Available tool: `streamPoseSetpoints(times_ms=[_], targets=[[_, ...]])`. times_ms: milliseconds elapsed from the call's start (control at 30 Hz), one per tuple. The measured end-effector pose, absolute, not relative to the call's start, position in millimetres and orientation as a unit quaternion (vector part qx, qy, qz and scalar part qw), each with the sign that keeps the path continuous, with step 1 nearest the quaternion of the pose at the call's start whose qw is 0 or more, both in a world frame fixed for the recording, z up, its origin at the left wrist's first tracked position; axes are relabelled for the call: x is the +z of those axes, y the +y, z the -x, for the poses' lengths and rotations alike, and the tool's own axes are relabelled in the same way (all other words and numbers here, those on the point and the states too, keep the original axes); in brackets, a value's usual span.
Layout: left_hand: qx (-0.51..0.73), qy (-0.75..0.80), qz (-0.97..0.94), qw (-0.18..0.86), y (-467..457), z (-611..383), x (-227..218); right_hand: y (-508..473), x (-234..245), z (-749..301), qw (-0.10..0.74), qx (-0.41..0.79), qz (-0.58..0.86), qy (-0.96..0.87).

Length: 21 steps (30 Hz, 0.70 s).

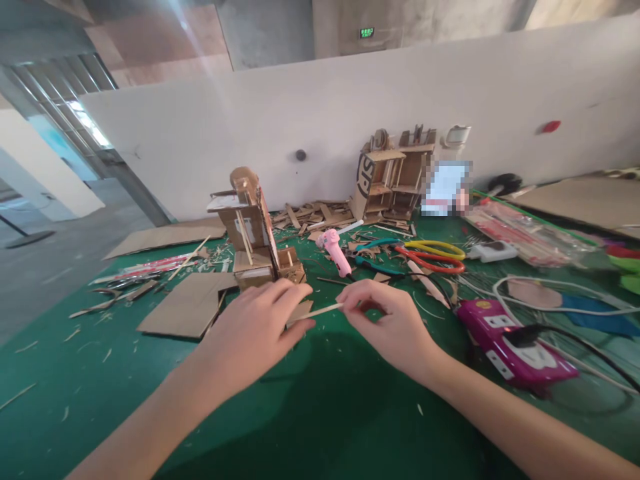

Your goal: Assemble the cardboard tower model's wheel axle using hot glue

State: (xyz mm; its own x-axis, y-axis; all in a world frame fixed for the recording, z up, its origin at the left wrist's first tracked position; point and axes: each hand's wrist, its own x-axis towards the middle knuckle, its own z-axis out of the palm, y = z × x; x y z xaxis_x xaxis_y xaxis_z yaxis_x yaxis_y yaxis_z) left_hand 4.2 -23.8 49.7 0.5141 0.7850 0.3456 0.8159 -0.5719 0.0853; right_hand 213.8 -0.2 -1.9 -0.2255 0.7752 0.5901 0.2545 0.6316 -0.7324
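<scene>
Both hands meet over the green table mat (320,400), each pinching one end of a thin wooden stick (324,309). My left hand (255,330) grips the stick's left end with closed fingers, and a small flat cardboard piece (300,311) shows between them. My right hand (387,320) pinches the right end between thumb and forefinger. Just behind my left hand stands a small cardboard model (253,230) with several levels.
A pink glue gun (336,252) lies behind the hands. Scissors with yellow, orange and teal handles (425,257) lie to the right, then a magenta power strip (510,343) with cables. A flat cardboard sheet (187,303) is at left, scraps and a second cardboard model (393,180) by the wall.
</scene>
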Motion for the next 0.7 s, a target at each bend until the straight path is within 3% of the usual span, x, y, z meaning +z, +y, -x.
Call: streamPoseSetpoints(times_ms=[133, 533, 633, 700], targets=[[-0.119, -0.456, 0.881, -0.037, -10.3, -1.8, 44.7, 0.2, -3.4, -215.1, 0.499, 0.267, 0.38, -0.732], [-0.17, -0.409, 0.888, 0.122, -2.5, 8.1, 9.7, 3.8, -12.1, -212.2, 0.439, 0.273, 0.406, -0.754], [-0.154, -0.423, 0.883, 0.136, -1.6, 9.7, 8.9, 5.4, -12.2, -214.6, 0.398, 0.213, 0.423, -0.786], [-0.139, -0.445, 0.874, 0.136, -0.2, 11.2, 7.6, 7.8, -7.5, -219.0, 0.328, 0.104, 0.451, -0.823]])
